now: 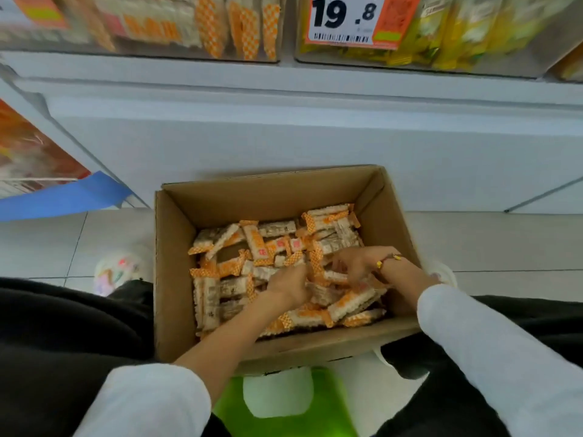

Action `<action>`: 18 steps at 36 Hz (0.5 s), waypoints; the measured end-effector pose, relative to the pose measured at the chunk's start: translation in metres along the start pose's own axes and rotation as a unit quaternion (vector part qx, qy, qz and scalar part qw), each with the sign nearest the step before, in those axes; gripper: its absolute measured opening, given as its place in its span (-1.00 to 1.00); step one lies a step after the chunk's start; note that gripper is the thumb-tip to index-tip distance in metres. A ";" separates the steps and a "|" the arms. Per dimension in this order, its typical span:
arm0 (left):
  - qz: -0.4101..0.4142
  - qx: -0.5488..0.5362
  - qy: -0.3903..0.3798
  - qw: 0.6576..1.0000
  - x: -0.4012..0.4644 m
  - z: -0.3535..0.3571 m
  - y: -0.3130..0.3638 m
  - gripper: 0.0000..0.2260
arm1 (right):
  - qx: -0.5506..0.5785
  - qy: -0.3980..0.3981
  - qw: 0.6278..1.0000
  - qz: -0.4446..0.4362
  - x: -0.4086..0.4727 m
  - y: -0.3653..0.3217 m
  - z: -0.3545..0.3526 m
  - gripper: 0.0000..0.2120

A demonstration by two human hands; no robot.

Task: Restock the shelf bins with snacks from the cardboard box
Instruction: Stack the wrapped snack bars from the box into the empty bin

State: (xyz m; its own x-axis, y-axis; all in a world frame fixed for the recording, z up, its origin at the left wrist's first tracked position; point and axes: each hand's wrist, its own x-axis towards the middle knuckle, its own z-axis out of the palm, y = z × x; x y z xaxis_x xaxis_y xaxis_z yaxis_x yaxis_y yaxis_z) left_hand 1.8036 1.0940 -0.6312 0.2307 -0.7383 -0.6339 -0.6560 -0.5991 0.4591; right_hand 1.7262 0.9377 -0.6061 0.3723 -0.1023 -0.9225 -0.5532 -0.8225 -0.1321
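Both hands are down in the cardboard box (pixel 176 247) on the floor: left hand (pixel 288 287) and right hand (pixel 359 264) curl into the heap of snack packets (pixel 252 244), apparently gathering a bunch. Packets lie every which way. The matching shelf bin (pixel 142 26) sits straight above and ahead.

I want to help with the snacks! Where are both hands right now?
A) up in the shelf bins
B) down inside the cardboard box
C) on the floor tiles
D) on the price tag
B: the left hand and right hand are both down among the snack packs in the cardboard box.
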 end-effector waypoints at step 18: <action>-0.093 -0.186 0.031 0.978 -0.057 -0.100 -0.039 -0.66 | -0.034 0.168 0.983 -0.071 -0.023 0.016 0.046 -0.44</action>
State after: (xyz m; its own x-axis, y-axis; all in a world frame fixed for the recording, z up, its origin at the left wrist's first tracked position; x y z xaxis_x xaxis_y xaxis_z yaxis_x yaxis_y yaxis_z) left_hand 1.8879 1.1286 -0.5512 0.3722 -0.6163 -0.6940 -0.2941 -0.7875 0.5416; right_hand 1.6747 0.9528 -0.6037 0.6734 -0.1538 -0.7231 -0.4313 -0.8761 -0.2153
